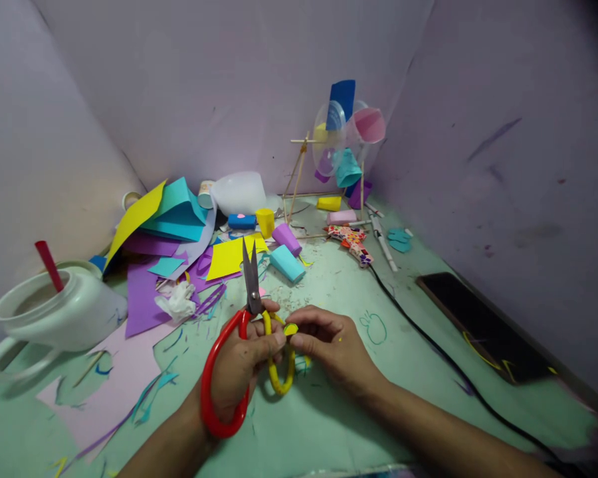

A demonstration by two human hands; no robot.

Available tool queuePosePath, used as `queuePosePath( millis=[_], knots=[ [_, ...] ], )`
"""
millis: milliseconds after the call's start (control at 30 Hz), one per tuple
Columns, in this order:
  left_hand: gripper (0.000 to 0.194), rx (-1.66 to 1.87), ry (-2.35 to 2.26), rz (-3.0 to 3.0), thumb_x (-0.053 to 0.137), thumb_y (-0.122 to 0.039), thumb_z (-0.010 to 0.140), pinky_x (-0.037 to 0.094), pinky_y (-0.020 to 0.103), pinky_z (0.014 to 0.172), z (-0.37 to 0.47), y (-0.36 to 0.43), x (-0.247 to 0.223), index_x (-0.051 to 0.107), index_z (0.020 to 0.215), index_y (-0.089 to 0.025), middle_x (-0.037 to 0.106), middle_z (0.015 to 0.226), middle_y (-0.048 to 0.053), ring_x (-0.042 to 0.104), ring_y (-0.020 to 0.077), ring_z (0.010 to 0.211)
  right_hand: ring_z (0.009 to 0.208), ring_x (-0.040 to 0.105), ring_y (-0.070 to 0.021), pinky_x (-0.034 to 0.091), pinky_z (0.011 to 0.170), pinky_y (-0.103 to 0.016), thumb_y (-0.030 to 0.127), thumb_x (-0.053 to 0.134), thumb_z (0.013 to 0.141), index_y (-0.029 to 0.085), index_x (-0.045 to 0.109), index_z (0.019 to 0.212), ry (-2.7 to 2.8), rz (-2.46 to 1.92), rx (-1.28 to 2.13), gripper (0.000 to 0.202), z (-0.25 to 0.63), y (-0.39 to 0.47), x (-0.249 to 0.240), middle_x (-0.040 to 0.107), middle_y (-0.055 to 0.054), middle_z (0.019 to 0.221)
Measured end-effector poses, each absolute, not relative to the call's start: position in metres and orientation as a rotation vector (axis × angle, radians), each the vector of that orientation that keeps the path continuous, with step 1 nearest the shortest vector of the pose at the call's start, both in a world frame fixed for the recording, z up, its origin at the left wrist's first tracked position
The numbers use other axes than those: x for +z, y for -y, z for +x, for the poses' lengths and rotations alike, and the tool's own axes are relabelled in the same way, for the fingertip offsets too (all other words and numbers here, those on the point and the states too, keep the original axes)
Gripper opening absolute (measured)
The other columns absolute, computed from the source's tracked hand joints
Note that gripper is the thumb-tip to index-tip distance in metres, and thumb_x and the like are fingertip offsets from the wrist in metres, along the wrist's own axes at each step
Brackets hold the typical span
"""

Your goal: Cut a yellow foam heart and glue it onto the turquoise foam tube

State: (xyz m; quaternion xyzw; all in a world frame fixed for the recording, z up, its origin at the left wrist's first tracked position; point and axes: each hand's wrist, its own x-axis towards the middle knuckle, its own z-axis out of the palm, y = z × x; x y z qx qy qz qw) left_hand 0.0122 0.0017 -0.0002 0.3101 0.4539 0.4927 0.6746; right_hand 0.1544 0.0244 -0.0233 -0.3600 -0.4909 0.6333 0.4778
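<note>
My left hand (236, 362) is closed around a pair of scissors (252, 282), one handle red and the other yellow. Their blades point away from me and stand slightly apart. Between the fingertips of my right hand (339, 345) is a small yellow paper piece (291, 329). The left thumb tip reaches the edge of that piece, though whether it also grips it I cannot tell. Both hands are close together above the green tabletop (329, 425). Part of the left fingers is hidden behind the scissors' handles.
Coloured paper sheets (149, 299), scraps and a white jug (87, 312) lie to the left. Several small paper cups (288, 263) stand or lie ahead, before a stick frame (301, 166) with a wheel. A patterned glue gun (351, 242), its black cord (418, 332) and a phone (478, 325) are at right.
</note>
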Motion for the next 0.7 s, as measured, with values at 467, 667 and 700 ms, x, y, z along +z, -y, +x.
queuePosePath(
  millis=[467,667,700],
  knots=[
    [0.041,0.096,-2.516,1.826,0.037,-0.036,0.082,0.04,0.04,0.06,-0.061,-0.019,0.018,0.053,0.114,-0.015,0.064,0.1,0.023,0.061,0.0409,0.088,0.056,0.056,-0.0121,0.045,0.055,-0.026,0.029,0.074,0.063,0.019,0.074,0.076,1.246,-1.024,1.516,0.016,0.159,-0.028,-0.027,0.067,-0.001,0.066],
    [0.055,0.125,-2.571,1.91,0.039,-0.037,0.083,0.043,0.049,0.068,-0.058,-0.015,0.018,0.046,0.126,-0.004,0.062,0.1,0.028,0.057,0.0454,0.095,0.068,0.06,-0.0162,0.046,0.061,-0.029,0.025,0.07,0.066,0.021,0.075,0.077,1.405,-1.018,1.421,0.012,0.16,-0.027,-0.026,0.069,-0.003,0.075],
    [0.052,0.307,-2.567,1.959,0.04,-0.036,0.083,0.043,0.05,0.073,-0.052,-0.011,0.019,0.049,0.123,-0.004,0.062,0.102,0.027,0.057,0.044,0.098,0.069,0.061,-0.0167,0.046,0.062,-0.029,0.025,0.07,0.067,0.021,0.075,0.077,1.42,-1.012,1.411,0.012,0.16,-0.027,-0.026,0.069,-0.004,0.075]
  ],
)
